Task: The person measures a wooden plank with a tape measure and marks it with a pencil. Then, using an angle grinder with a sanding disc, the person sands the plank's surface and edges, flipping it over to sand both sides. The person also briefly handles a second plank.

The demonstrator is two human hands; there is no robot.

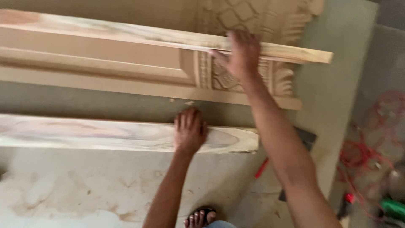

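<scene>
My left hand point(190, 130) rests flat, fingers together, on a long pale wooden plank point(105, 134) that lies across the floor. My right hand point(239, 54) reaches further out and grips a thinner wooden board point(126, 33) lying along the top of a carved wooden panel point(236, 78). The carved panel has leaf and lattice carving at its right end.
A red cord point(358, 152) is tangled on the floor at the right, near a green tool point(392, 207). A red pencil point(261, 168) lies under my right forearm. My sandalled foot point(200, 217) shows at the bottom edge. The floor is stained concrete point(63, 190).
</scene>
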